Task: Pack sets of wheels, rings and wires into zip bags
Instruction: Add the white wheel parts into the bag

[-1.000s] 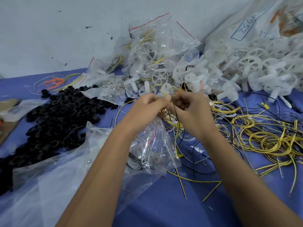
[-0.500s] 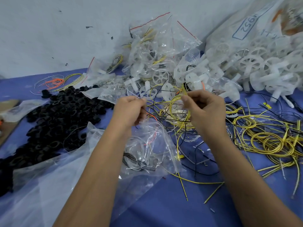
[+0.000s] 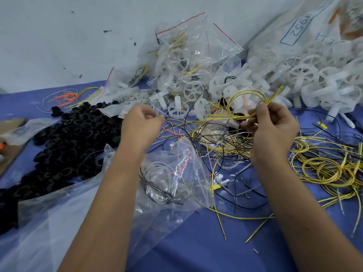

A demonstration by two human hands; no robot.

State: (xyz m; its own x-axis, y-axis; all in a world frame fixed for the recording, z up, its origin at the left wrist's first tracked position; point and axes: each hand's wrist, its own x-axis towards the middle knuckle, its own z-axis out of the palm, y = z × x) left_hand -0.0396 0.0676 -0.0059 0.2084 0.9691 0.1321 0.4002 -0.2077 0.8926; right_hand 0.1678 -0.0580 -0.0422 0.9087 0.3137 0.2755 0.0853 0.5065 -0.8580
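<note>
A coiled yellow wire point(image 3: 246, 99) is pinched in the right hand point(image 3: 273, 124) above the wire tangle point(image 3: 225, 138), the left hand point(image 3: 140, 124) is loosely curled, its hold indiscernible, and bagging is judged next.

Blue tablecloth point(image 3: 196, 250), perhaps cardboard point(image 3: 11, 124) at left.

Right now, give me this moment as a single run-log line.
stage: sorting wires | right hand: pinches yellow wire loop | left hand: curled, grip unclear | zip bag: on table between arms
</note>
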